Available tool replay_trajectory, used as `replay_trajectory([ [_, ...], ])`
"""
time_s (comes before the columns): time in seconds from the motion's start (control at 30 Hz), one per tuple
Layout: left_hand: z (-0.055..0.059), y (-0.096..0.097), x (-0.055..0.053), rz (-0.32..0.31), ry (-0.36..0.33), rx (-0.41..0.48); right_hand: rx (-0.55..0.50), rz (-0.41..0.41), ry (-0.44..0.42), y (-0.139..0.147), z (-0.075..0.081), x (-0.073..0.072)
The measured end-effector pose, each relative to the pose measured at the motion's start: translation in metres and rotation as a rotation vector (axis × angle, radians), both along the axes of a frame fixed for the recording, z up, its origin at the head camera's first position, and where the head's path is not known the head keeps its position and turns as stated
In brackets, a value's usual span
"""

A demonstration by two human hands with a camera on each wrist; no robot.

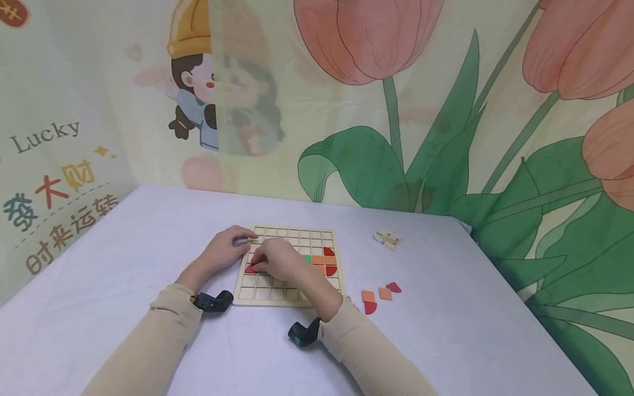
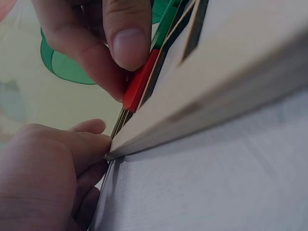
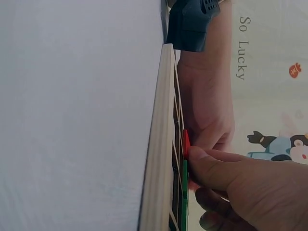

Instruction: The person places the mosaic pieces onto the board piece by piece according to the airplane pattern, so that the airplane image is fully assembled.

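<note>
A square wooden grid board (image 1: pixel 277 295) lies on the table, partly covered by my right hand. At its left edge, my left hand (image 1: pixel 227 248) holds the frame, fingertips against the wood. My right hand (image 1: pixel 279 259) reaches across the board and pinches a red quarter-round piece (image 2: pixel 140 84) between thumb and finger, in the leftmost column. Beside that piece sits a green piece (image 3: pixel 185 192). Toward the board's right side are a green square (image 1: pixel 307 258), several orange squares (image 1: pixel 318 260) and red quarter-rounds (image 1: pixel 331 271). Some cells are hidden beneath my right hand and forearm.
Right of the board lie loose orange squares (image 1: pixel 368 296) and red quarter-rounds (image 1: pixel 370 308). Farther back is a small patterned card or packet (image 1: pixel 388 239). A white cloth covers the table (image 1: pixel 446 330), and a printed curtain (image 1: pixel 346 110) hangs behind it.
</note>
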State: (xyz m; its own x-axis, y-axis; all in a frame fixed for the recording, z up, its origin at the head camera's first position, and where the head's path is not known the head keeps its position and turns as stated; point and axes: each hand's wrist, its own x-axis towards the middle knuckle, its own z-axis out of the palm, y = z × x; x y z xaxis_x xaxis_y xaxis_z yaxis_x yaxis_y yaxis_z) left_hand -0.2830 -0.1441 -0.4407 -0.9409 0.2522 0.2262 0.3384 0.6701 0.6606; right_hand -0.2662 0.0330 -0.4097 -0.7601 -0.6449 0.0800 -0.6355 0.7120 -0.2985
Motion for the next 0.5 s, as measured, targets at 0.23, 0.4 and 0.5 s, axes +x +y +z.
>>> replay_trajectory([
  [0.23, -0.0006, -0.0002, -0.0005, -0.002, -0.003, 0.003, 0.074, 0.041, 0.073, -0.0006, 0.0024, 0.0014],
  [0.4, -0.003, -0.0004, -0.0021, 0.005, -0.01, 0.007, 0.088, 0.055, 0.076, -0.0005, 0.0042, 0.0021],
  [0.5, -0.0039, 0.0003, -0.0028, 0.013, -0.02, 0.01, 0.098, 0.056, 0.062, 0.0002, 0.0049, 0.0029],
])
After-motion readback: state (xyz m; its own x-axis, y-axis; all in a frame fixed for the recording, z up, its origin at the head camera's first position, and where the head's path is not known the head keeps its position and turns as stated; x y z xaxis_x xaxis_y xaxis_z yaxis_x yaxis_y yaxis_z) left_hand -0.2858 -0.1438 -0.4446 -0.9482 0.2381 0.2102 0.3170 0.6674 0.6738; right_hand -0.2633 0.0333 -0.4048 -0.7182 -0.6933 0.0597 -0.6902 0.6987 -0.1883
